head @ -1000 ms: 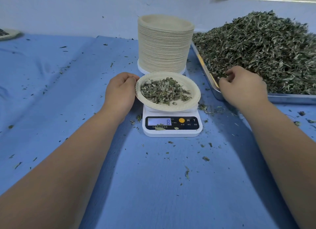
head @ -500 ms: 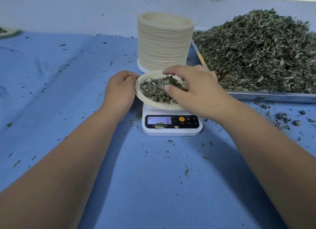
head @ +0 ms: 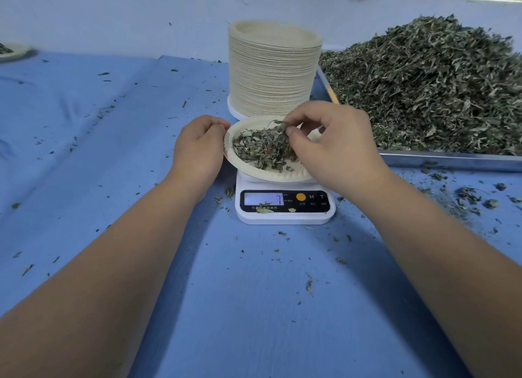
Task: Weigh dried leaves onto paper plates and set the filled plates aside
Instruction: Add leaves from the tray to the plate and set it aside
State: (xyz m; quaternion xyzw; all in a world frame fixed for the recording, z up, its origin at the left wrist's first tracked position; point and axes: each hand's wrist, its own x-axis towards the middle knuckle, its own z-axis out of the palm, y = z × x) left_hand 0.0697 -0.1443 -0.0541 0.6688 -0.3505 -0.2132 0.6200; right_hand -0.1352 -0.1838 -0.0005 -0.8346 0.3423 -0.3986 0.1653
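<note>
**Head view, with the scale as my reference point.** A paper plate sits on the scale's platform and carries a loose bed of dried leaves.

The left hand lies just left of the scale with its fingers curled and its knuckles touching the plate's left rim. From my remote seat I cannot tell whether it actually grips the rim. The right hand extends from the right of the scale and hangs over the plate. Its thumb and forefinger pinch a tuft of leaves just above the bed, and the other fingers are loosely bent.

On the scale's front panel I read a single digit, 7, beside an orange button. A few bits of leaf lie on the panel itself.

Directly behind the scale stands a tall stack of plates. Behind and to the right of the scale, a metal tray holds a large heap of leaves, piled above its rim. Well to the left and behind the scale, at the edge of my view, another plate holds some leaves.

The scale stands on a worktop covered in blue cloth. Leaf crumbs are strewn around the scale, thickest to its right, in front of the tray.
</note>
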